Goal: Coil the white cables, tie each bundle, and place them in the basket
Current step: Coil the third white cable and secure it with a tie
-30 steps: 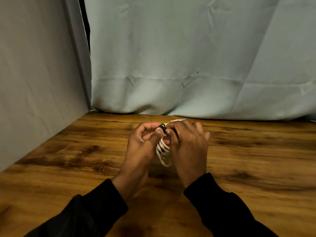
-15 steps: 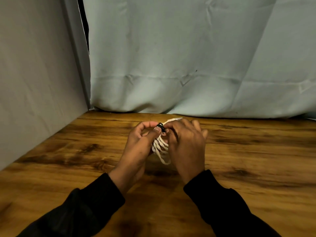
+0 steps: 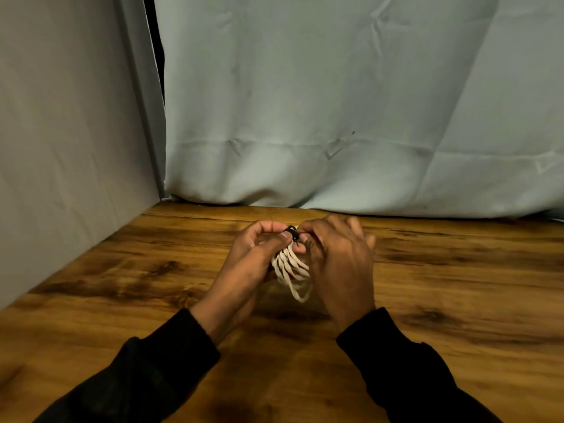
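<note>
From the head camera, both hands meet above the wooden table (image 3: 457, 285); the left hand (image 3: 248, 264) pinches the top of the coiled white cable (image 3: 291, 270), thumb pressed beside the black tie (image 3: 291, 233); the right hand (image 3: 338, 264) closes its fingertips on the same tie, other fingers loosely spread. Since a second ago the loops have fanned lower and the bundle has shifted slightly left; the tying looks under way, not finished. No basket is visible; the grey curtain (image 3: 335, 102) hangs behind.
</note>
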